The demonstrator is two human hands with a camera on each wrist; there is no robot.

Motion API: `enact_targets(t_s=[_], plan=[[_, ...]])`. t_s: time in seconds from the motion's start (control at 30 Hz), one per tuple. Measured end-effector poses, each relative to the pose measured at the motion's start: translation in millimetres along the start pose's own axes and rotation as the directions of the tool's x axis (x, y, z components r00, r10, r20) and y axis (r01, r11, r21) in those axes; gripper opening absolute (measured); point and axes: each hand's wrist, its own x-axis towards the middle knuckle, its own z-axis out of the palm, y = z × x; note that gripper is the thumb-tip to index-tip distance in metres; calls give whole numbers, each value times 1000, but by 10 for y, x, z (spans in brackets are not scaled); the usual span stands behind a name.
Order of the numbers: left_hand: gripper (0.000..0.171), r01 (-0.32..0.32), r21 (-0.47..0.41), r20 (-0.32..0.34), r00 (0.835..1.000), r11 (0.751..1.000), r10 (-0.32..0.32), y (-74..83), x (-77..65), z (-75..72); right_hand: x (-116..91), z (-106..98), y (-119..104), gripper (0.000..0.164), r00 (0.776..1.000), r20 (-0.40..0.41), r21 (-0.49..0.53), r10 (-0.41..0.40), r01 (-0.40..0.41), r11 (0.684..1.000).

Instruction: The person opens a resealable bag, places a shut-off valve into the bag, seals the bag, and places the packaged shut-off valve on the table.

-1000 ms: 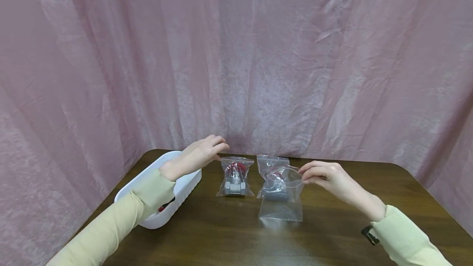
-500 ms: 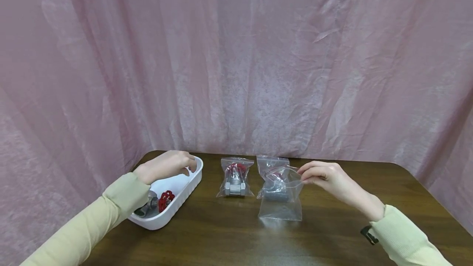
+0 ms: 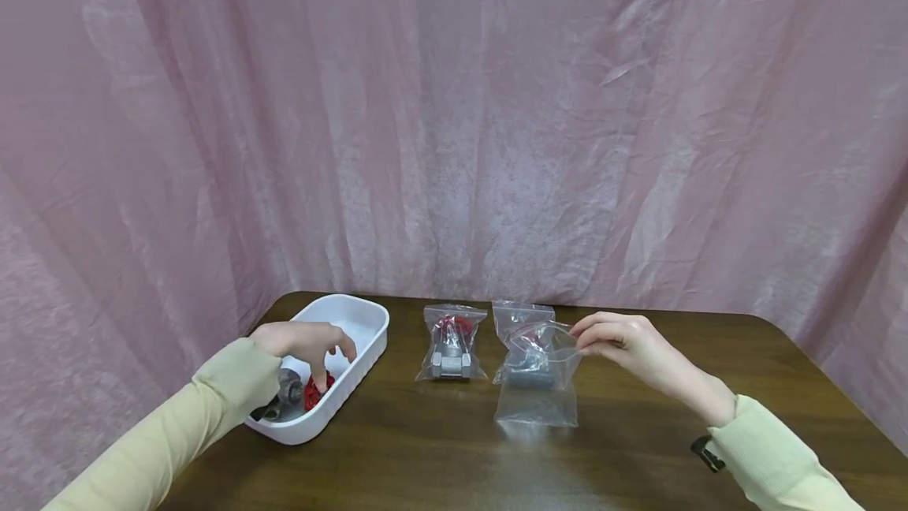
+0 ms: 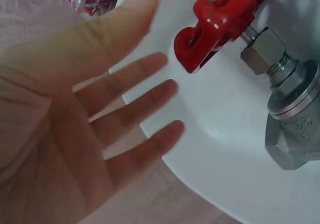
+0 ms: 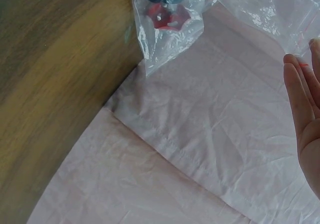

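Note:
My left hand [image 3: 305, 341] reaches down into the white plastic tray [image 3: 372, 344]. Inside lies a grey metal gate valve [image 3: 289, 386] with a red handwheel [image 4: 215, 26]. In the left wrist view, the fingers of my left hand [image 4: 65, 88] are spread beside the handwheel, with a small gap to it. My right hand [image 3: 631, 344] pinches the rim of a clear zip bag [image 3: 537, 410], whose mouth gapes. Through that bag's film shows a grey shape, apparently the bagged valve behind it. In the right wrist view, my right fingers [image 5: 300, 88] grip the film.
Another bagged valve [image 3: 451, 345] with a red handwheel lies between the tray and the open bag. Behind the open bag is a further zip bag [image 3: 521, 314]. The brown wooden table [image 3: 426, 456] ends at a pink curtain [image 3: 454, 140].
My left hand has moved left from beside the middle bag, over the tray, then down to the valve's red handwheel. My right hand keeps hold of the open bag, almost still.

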Motion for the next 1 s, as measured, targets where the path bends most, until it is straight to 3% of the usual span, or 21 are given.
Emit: enact_targets(t_s=[0.27,0.43,0.67,0.87,1.0], plan=[[52,74,-77,94,993,994,-67,38,-36,57,-15,6,1,34,1000,-2,-4,6,-6,1000],[43,129,-148,165,981,980,-104,58,-18,112,-21,3,3,34,1000,-4,-3,8,-8,1000],[36,57,-18,157,986,998,-53,62,54,189,-20,6,5,33,1000,-5,0,12,-12,1000],[37,100,-5,180,979,995,-97,60,27,230,-27,3,3,34,1000,-8,7,14,-14,1000],[38,135,29,156,978,990,-138,84,-20,253,-31,-2,0,34,1000,-9,13,18,-18,1000]])
